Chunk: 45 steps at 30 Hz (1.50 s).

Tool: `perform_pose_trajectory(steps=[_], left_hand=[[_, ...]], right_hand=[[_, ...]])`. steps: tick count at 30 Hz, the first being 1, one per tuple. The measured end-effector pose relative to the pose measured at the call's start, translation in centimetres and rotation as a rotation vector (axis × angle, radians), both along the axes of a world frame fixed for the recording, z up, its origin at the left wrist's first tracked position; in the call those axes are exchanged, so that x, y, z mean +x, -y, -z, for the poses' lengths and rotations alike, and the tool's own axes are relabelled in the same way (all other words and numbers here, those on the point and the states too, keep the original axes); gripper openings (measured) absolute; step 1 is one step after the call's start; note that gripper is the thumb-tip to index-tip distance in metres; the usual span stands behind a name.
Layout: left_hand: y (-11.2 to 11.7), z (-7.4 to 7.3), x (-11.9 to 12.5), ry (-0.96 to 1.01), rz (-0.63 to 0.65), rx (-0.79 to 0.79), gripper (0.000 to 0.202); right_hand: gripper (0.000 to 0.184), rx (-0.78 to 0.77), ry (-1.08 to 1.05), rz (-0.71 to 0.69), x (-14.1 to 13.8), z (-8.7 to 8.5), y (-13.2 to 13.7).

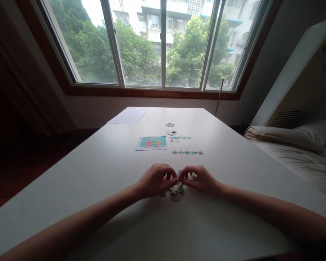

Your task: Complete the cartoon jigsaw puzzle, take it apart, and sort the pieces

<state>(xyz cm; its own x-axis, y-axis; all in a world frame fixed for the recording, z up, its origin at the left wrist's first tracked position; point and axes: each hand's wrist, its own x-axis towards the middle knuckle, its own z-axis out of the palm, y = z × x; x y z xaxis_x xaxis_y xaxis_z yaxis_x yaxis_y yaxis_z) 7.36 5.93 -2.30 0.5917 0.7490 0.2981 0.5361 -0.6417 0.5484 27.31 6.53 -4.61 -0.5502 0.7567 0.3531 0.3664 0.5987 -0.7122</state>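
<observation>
At the far left of the white worktop (97,156) we see pale papers (127,117), and nearer us lies a colourful picture sheet (152,142). Our left hand (154,179) reaches in next, thumb and fingers drawn close together beside the loose pile of puzzle pieces (176,191), which sits in front of us between and below our hands. Beyond it, two flat round items (171,132) lie near a far group of pieces (180,137), with a spaced row of five pieces (187,152) nearer us. Our right hand (202,179) curls in, its fingertips meeting the left's; we cannot tell whether either grip has a piece. A cushioned seat (288,148) stands furthest right.
</observation>
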Motion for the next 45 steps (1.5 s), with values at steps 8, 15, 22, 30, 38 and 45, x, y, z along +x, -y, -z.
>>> perform_pose_trajectory(steps=[8,15,22,30,38,45], left_hand=[[0.0,0.2,0.5,0.097,-0.058,-0.107,0.017],[-0.9,0.8,1.4,0.301,-0.118,-0.296,0.025],[-1.3,1.0,1.9,0.424,-0.119,-0.413,0.026],[-1.0,0.8,1.9,0.464,-0.123,-0.441,0.026],[-1.8,1.2,1.1,0.411,-0.173,-0.322,0.026],[-3.8,3.0,-0.9,0.447,-0.298,-0.322,0.026]], right_hand=[[0.019,0.042,-0.092,0.037,-0.1,0.0,-0.1],[0.026,0.179,-0.144,0.207,0.9,0.0,-0.6],[0.019,0.299,-0.079,0.206,1.2,0.0,-0.6],[0.016,0.394,-0.062,0.253,1.0,-0.1,-0.5],[0.015,0.405,-0.138,0.316,2.0,0.1,-2.0],[0.019,0.333,-0.221,0.422,3.3,0.6,-3.6]])
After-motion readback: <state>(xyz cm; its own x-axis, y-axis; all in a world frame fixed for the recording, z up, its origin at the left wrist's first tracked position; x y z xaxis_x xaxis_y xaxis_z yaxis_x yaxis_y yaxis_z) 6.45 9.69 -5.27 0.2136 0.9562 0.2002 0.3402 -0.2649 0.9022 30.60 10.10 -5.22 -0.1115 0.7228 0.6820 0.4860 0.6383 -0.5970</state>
